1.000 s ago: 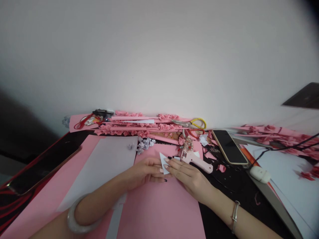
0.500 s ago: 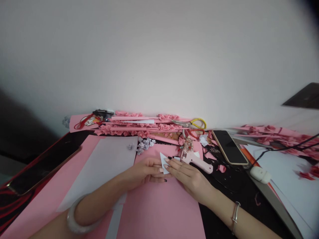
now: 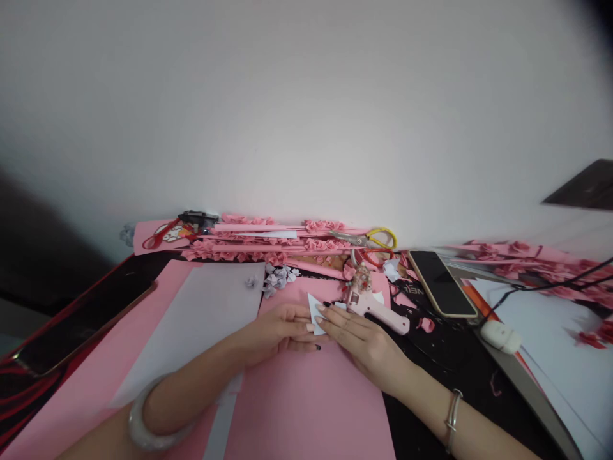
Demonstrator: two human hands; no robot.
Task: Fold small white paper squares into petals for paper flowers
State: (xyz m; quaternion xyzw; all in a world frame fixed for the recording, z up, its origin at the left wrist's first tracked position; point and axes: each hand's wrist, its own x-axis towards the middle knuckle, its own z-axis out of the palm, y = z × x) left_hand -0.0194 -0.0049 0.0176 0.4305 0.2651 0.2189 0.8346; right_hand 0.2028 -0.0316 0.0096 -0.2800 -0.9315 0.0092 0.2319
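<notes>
A small folded piece of pale paper (image 3: 313, 312) with a pointed top corner is held between my two hands over the pink sheet (image 3: 311, 402). My left hand (image 3: 278, 332) supports it from the left, thumb on its face and fingers behind. The fingers of my right hand (image 3: 359, 335) lie pressed across its right side and cover part of it. Just beyond my right hand is a pale pink glue gun (image 3: 378, 312). Past the left fingertips sits a cluster of pale crumpled-looking paper flowers (image 3: 279, 278).
Pink paper flower stems (image 3: 268, 246) line the wall, with yellow-handled scissors (image 3: 378, 237) on them. A phone (image 3: 441, 283), a white earbud case (image 3: 500, 335) and white sheets (image 3: 560, 364) lie right. Another phone (image 3: 86, 326) and a pale sheet (image 3: 191, 326) lie left.
</notes>
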